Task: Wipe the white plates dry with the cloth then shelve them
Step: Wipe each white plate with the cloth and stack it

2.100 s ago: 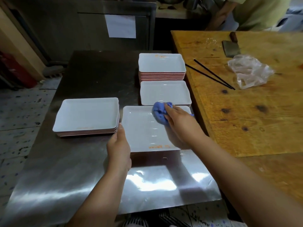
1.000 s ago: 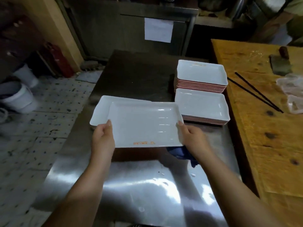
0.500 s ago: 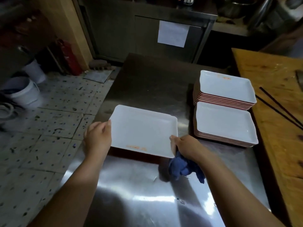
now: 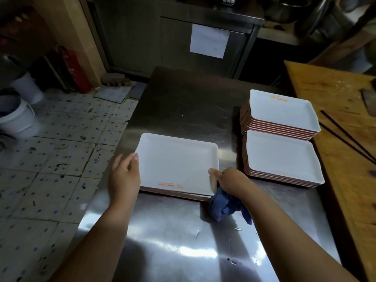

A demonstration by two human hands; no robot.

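Lying on the steel bench [image 4: 183, 110], the white plate [image 4: 177, 161] runs its long axis from 9 to 3 o'clock; its orange print at 6 o'clock is unreadable. The left hand [image 4: 124, 176] rests released on its edge; the right hand [image 4: 230, 182] fingers clasp the blue cloth [image 4: 223, 206].

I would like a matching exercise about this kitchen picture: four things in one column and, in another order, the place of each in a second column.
Things:
1. crumpled blue cloth
2. taller stack of white rectangular plates
3. pair of thin black chopsticks
4. white plastic bucket

Places:
A. on the tiled floor, far left
B. on the wooden table, right
C. under the right hand, at the near right corner of the left plate stack
D. on the steel table, behind the lower stack

Pairs: 1-C, 2-D, 3-B, 4-A
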